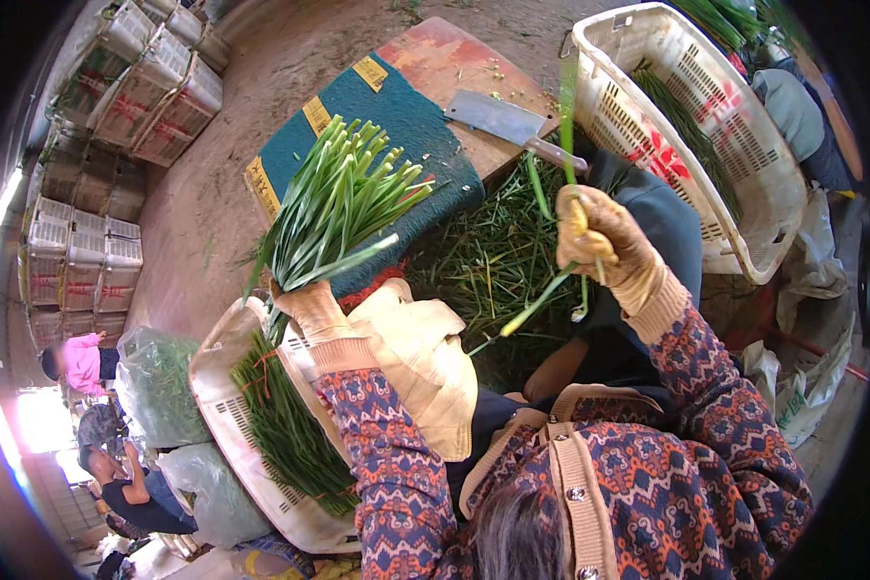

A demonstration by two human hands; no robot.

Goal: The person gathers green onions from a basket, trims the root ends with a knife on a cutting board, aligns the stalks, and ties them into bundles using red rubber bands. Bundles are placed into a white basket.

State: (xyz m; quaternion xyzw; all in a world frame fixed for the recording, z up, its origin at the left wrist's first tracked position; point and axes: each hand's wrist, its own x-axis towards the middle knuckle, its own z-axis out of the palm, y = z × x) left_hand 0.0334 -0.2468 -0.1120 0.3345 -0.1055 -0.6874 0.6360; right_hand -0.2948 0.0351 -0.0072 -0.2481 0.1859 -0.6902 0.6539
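My left hand, in a tan glove, is closed around a thick bunch of leafy green stalks. The stalks' pale ends point up and away over a board covered in teal cloth. To the right, my gloved right hand is raised with a few loose green leaves gripped in it. One bent stalk hangs below this fist. A cleaver lies on the bare reddish part of the board, its handle pointing toward my right hand. Loose green trimmings are heaped below, between my hands.
A white plastic crate with bundled greens stands at my left. Another white crate holding greens is at the right. Clear bags of greens, other people and stacked crates are farther left.
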